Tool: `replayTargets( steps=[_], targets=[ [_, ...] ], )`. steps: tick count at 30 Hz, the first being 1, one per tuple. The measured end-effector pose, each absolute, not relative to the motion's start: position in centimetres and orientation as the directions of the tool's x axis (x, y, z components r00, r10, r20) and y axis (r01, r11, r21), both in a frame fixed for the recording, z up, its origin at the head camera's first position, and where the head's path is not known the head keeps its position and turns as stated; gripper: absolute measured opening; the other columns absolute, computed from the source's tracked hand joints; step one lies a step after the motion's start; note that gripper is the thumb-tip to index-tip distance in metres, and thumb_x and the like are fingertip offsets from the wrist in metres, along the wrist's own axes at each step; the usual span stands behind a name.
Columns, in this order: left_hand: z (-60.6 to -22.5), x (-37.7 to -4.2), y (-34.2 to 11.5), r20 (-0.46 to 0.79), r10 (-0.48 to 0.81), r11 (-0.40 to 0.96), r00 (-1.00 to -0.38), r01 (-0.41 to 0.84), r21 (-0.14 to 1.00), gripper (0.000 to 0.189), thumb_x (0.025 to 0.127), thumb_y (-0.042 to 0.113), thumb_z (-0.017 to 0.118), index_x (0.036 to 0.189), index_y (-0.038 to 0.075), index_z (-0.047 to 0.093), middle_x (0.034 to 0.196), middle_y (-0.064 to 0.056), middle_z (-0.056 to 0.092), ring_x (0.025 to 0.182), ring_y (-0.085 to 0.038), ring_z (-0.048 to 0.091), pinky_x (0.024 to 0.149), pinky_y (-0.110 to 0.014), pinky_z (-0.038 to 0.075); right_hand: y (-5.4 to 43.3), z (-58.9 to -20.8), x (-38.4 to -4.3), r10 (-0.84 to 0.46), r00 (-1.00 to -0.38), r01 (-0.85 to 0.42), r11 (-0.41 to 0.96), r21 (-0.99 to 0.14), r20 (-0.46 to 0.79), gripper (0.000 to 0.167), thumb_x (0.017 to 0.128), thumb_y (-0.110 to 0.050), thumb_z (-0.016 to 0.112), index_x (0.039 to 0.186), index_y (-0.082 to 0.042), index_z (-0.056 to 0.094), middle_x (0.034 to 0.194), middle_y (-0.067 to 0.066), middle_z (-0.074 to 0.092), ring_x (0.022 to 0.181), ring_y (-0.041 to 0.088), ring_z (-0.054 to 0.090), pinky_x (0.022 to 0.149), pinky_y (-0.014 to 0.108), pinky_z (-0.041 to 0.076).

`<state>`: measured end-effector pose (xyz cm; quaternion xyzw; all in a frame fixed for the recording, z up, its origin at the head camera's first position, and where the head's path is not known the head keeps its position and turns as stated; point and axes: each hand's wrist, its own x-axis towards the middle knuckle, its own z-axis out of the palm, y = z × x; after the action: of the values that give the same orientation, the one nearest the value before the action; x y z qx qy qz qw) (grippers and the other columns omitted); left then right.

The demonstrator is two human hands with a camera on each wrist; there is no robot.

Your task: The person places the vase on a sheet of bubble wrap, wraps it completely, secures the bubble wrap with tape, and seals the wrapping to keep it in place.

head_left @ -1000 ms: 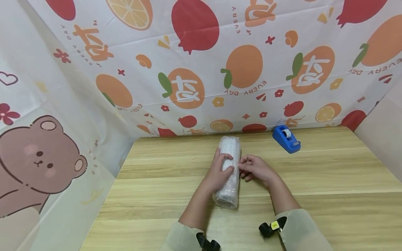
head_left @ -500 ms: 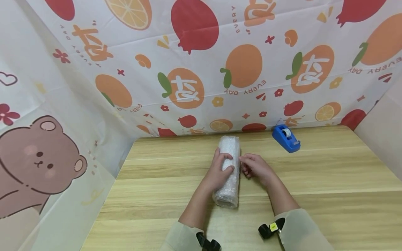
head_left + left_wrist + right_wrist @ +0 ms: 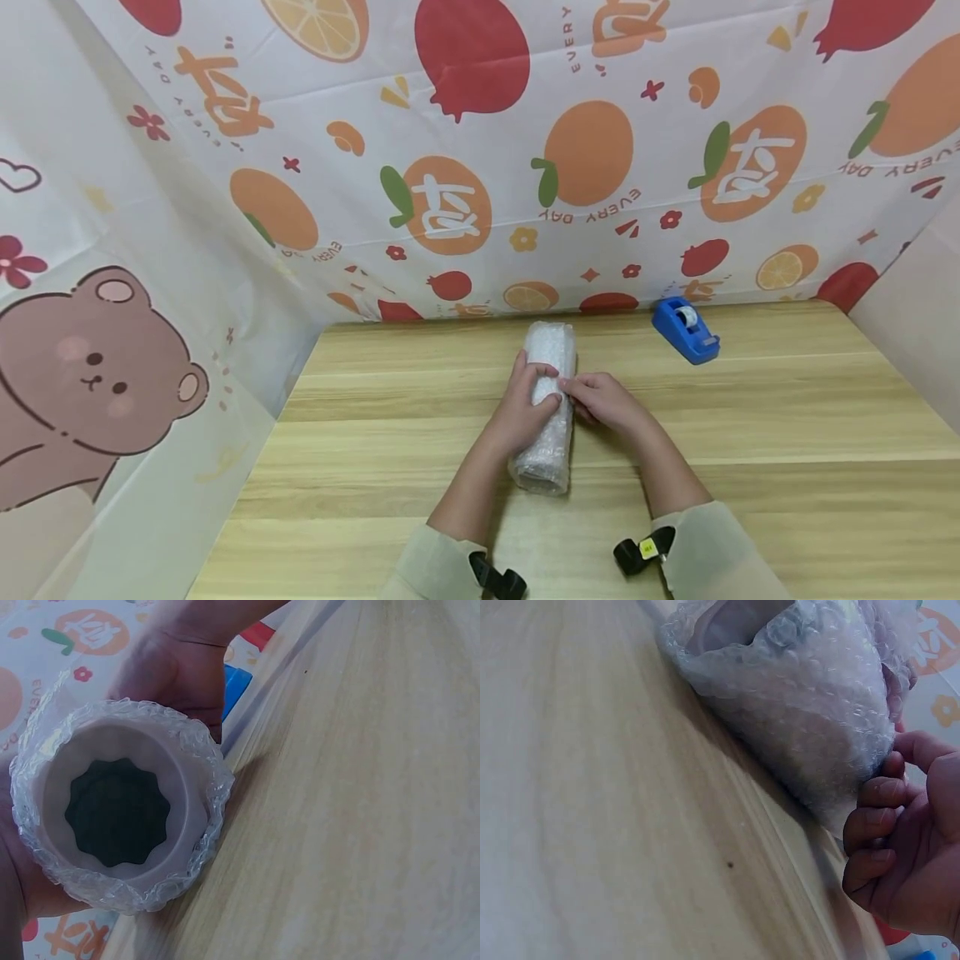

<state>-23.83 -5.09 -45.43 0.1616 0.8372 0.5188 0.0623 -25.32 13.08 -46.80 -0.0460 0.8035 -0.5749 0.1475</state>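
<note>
A pale hollow cylinder (image 3: 176, 799), rolled in clear bubble wrap (image 3: 542, 467), lies lengthwise on the table. Its near end shows a round mouth and a dark, scalloped inner outline in the left wrist view. My left hand (image 3: 527, 412) holds it across the middle, thumb and fingers spread over the wrap. My right hand (image 3: 606, 402) is at the right side of the roll, its thumb and index finger pinching the wrap's edge near my left fingertips. In the right wrist view the other right fingers (image 3: 870, 825) are curled in below the wrapped side.
A blue tape dispenser (image 3: 686, 331) with a roll of tape stands at the back right of the wooden table (image 3: 360, 467). Behind the table hangs a white fruit-print cloth (image 3: 525, 192), and a bear-print cloth (image 3: 97, 367) borders the left side.
My right hand has shifted slightly left, from beside the roll onto its upper right side. My left hand keeps its hold, and the roll stays where it was on the table.
</note>
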Motion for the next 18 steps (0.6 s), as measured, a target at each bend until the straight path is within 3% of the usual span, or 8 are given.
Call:
replayTargets(
  steps=[4,11,18],
  targets=[
    [-45.5,-23.9,-5.0,0.060,0.332,0.415,-0.941,0.203,0.887,0.029,0.090,0.019,0.060,0.119,0.021,0.054,0.165,-0.014,-0.002,0.151,-0.037,0.006,0.116,-0.059,0.020,13.0,-46.7,-25.3,-0.226,-0.955,0.109,0.338,-0.935,-0.193,0.043,0.097,-0.036,0.056,0.061,-0.013,0.047,0.050,-0.004,0.041,0.049,0.011,0.037,0.049,0.023,0.031],
    [-45.5,-23.9,-5.0,0.052,0.320,0.399,-0.946,0.185,0.898,0.038,0.090,0.021,0.061,0.127,0.019,0.051,0.165,-0.017,-0.002,0.150,-0.039,0.007,0.116,-0.060,0.019,12.2,-46.5,-25.2,-0.126,-0.973,0.128,0.395,-0.910,-0.191,0.052,0.094,-0.054,0.057,0.062,-0.014,0.050,0.055,-0.004,0.040,0.055,0.013,0.038,0.053,0.025,0.031],
    [-45.3,-23.9,-5.0,0.041,0.317,0.403,-0.948,0.174,0.898,0.040,0.090,0.023,0.061,0.128,0.020,0.049,0.165,-0.016,-0.002,0.150,-0.039,0.010,0.116,-0.059,0.020,11.7,-46.3,-24.9,-0.069,-0.979,0.150,0.396,-0.906,-0.192,0.052,0.092,-0.055,0.058,0.062,-0.014,0.053,0.054,-0.004,0.039,0.054,0.012,0.036,0.051,0.026,0.031]
  ],
)
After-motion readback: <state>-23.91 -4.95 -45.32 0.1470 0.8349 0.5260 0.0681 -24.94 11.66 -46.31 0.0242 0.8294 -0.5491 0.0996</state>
